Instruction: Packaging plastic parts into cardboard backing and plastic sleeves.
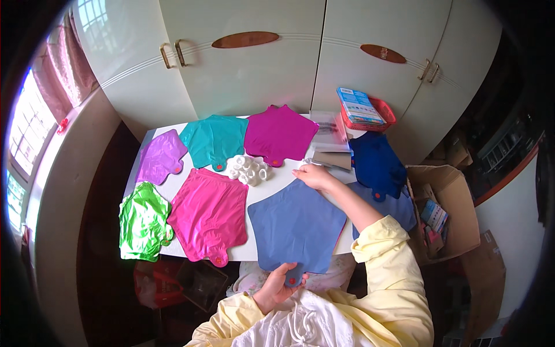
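Note:
A flat, dusty-blue star-shaped foil balloon (298,225) lies over the near table edge, its lower part reaching past the edge towards my lap. My left hand (278,287) grips its neck tab, which bears a red dot. Just above the balloon's far end is my right hand (314,176), its fingertips pressed together; what lies between them, if anything, I cannot make out. Next to that hand sit a cluster of white ribbon rolls (247,169) and a grey-brown flat piece (333,159).
More flat foil balloons cover the white table: pink (209,214), green (143,222), lilac (160,156), teal (215,141), magenta (280,136), dark blue (377,165). At the back right stands a red basket (386,113) with blue packets (361,106). A cardboard box (459,208) is at the right.

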